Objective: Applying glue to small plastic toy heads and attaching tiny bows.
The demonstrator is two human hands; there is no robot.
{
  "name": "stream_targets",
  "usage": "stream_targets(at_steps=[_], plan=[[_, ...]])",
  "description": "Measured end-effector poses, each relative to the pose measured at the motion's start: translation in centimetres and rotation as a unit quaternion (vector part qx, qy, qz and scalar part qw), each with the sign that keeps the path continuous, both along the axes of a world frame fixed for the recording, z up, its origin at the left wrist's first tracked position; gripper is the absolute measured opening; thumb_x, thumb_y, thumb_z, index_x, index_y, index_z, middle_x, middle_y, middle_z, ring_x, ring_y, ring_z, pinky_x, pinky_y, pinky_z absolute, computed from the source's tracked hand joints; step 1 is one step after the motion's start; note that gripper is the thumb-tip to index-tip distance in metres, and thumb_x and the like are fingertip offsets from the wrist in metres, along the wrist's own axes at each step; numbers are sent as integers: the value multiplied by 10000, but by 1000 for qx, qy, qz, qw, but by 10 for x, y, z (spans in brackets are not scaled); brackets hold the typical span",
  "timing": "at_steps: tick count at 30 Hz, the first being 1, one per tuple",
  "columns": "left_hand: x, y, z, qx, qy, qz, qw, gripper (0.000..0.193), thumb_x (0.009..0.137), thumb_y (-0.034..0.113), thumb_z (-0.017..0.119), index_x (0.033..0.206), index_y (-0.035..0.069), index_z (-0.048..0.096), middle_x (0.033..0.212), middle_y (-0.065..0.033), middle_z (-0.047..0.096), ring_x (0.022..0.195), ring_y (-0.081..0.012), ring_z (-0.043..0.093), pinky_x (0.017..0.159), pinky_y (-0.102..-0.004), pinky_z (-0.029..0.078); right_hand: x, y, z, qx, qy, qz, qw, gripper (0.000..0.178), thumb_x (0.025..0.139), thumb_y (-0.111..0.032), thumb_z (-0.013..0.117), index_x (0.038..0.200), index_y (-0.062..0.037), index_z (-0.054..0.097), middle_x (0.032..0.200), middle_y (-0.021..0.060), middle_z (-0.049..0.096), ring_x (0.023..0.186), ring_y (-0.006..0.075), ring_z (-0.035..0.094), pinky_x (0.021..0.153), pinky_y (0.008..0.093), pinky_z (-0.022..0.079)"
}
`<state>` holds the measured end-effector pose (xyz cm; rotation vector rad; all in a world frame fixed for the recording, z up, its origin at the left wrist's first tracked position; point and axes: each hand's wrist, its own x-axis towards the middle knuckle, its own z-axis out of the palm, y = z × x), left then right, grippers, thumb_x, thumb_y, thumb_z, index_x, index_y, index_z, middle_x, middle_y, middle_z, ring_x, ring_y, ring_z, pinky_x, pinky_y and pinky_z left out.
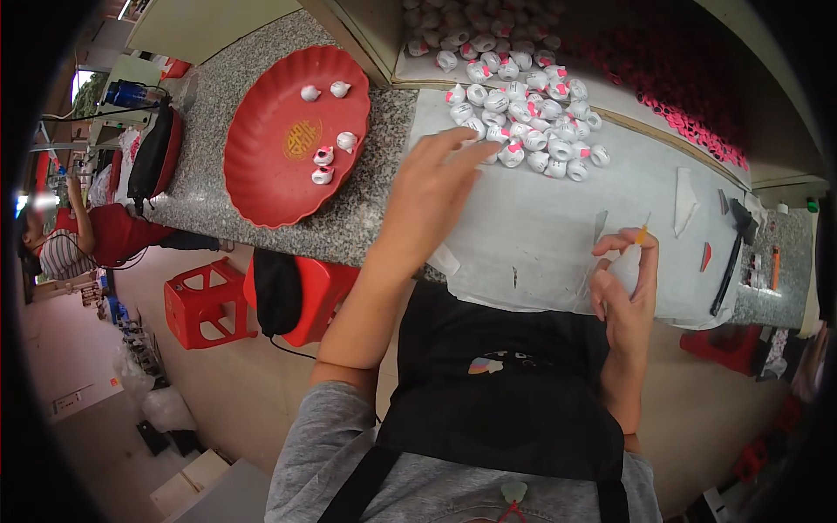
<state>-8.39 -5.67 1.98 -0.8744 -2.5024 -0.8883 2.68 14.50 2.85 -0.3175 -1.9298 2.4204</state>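
Observation:
A heap of small white cat-head figures with pink bows (532,122) lies on pale sheeting (523,235) that covers the worktop. My left hand (433,187) reaches to the heap's near left edge, fingers stretched out and apart. Its fingertips overlap the closest pieces, and I cannot tell whether they touch them. In my right hand (629,301), lower on the sheeting, a small white squeeze bottle (625,268) is gripped, its thin needle tip with an orange-yellow base pointing up. Several similar pieces (346,141) rest in a red scalloped dish (261,187) at left.
A shelf compartment behind holds more white pieces (479,22) and many pink parts (680,122). A black-handled tool (732,253) and paper scraps (686,200) lie at right. Red stools (205,305) stand below the counter at left; another person (96,235) sits beyond.

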Motion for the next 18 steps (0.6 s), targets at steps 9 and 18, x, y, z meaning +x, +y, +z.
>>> stream_targets(at_steps=[9,18], plan=[[18,18,-5,209,-224,-7,952,185,681,-3,566,860,25,527,916,-84,515,755,-155,525,610,-250,430,11,5,12,7,27,-57,998,289,701,-134,472,935,-7,362,936,125,378,601,170,481,435,239,426],[70,59,-10,585,-474,-129,646,292,712,33,565,970,34,428,978,-151,491,811,-197,535,712,-318,455,14,11,19,-29,242,-239,940,365,605,-118,680,837,-69,402,840,73,436,595,122,440,500,204,389]])
